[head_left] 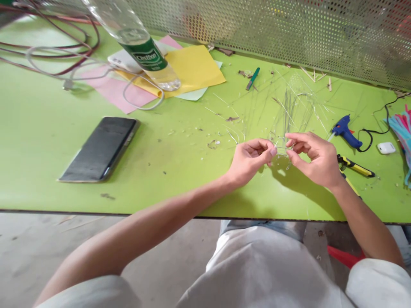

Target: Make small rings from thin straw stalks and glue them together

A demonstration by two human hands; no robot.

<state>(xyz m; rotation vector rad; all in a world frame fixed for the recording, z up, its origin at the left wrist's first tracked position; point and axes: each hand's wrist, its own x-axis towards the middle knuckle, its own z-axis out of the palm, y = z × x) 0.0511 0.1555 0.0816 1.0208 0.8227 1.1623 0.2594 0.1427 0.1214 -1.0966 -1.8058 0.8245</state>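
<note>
My left hand (252,157) and my right hand (313,157) meet over the green table (180,171), both pinching the near edge of a thin, see-through structure of fine strands (293,113) that rises toward the back. The left hand's thumb and forefinger are pressed together on a strand end. My right hand's fingertips pinch the same spot from the other side. Loose thin strands (231,128) lie on the table just behind my left hand.
A dark phone (101,147) lies at the left. Further back stand a plastic bottle (141,42), coloured paper sheets (192,68) and cables (58,51). At the right are a blue glue gun (345,130), a yellow-handled tool (356,166) and a white earbud case (386,148). A perforated panel (289,30) closes the back.
</note>
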